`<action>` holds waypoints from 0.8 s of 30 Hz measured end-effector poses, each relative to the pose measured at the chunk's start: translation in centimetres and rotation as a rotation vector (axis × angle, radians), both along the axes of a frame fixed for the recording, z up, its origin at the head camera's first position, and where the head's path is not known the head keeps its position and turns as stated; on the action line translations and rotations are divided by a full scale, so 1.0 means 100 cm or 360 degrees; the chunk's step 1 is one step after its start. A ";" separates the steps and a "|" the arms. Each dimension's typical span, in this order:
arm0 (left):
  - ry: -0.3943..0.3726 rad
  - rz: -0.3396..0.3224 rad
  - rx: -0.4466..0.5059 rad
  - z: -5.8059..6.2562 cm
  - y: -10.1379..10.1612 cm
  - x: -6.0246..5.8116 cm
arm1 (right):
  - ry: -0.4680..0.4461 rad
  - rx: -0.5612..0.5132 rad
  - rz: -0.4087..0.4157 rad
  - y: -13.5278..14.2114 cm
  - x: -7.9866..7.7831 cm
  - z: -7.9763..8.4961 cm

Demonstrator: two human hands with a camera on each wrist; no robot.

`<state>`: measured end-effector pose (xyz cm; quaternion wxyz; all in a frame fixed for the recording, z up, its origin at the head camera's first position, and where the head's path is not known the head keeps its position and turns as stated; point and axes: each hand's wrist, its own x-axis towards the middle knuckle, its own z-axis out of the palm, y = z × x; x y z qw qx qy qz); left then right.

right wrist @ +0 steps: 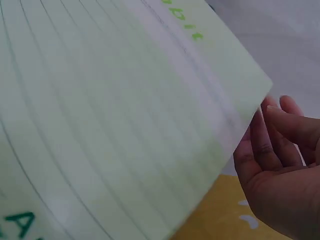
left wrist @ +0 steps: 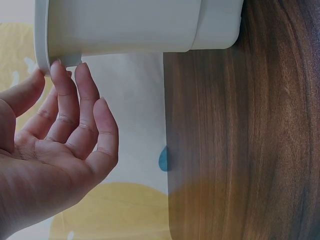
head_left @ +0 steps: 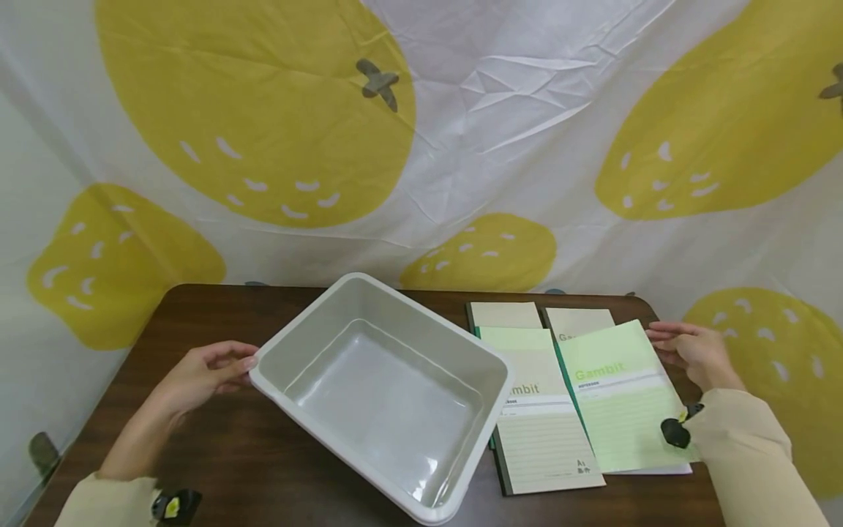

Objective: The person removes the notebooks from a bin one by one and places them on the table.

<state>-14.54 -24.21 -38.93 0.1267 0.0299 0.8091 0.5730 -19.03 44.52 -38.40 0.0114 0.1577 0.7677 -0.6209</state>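
Observation:
A light grey plastic bin (head_left: 388,395) stands turned at an angle on the table. My left hand (head_left: 209,373) pinches its left rim corner; in the left wrist view, the thumb and index finger of that hand (left wrist: 65,130) meet at the rim (left wrist: 42,35). My right hand (head_left: 701,355) is at the right edge of a green notebook (head_left: 615,410), which lies over another notebook. In the right wrist view, the fingers of this hand (right wrist: 280,155) are loosely bent and partly hidden behind the notebook's edge (right wrist: 200,165); the thumb does not press on the cover.
Beside the bin, a second green notebook (head_left: 527,351) and cream notebooks (head_left: 546,454) overlap in two columns. The dark wooden table (head_left: 263,468) ends at a white cloth (head_left: 316,256) with yellow fruit prints, hanging behind it.

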 end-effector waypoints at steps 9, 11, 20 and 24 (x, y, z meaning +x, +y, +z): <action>0.0019 -0.0004 -0.0012 0.000 -0.001 0.000 | 0.0103 -0.0108 0.0011 0.055 -0.033 -0.052; 0.0036 -0.0011 -0.0011 0.000 -0.002 0.000 | 0.0141 -0.0166 0.0066 0.054 -0.036 -0.053; -0.0030 -0.0051 -0.0082 -0.006 -0.007 -0.004 | 0.0212 -0.0172 0.0411 -0.016 -0.021 -0.028; -0.0011 -0.0077 -0.0068 -0.014 -0.012 -0.008 | 0.0177 0.0312 0.0468 -0.053 -0.013 -0.019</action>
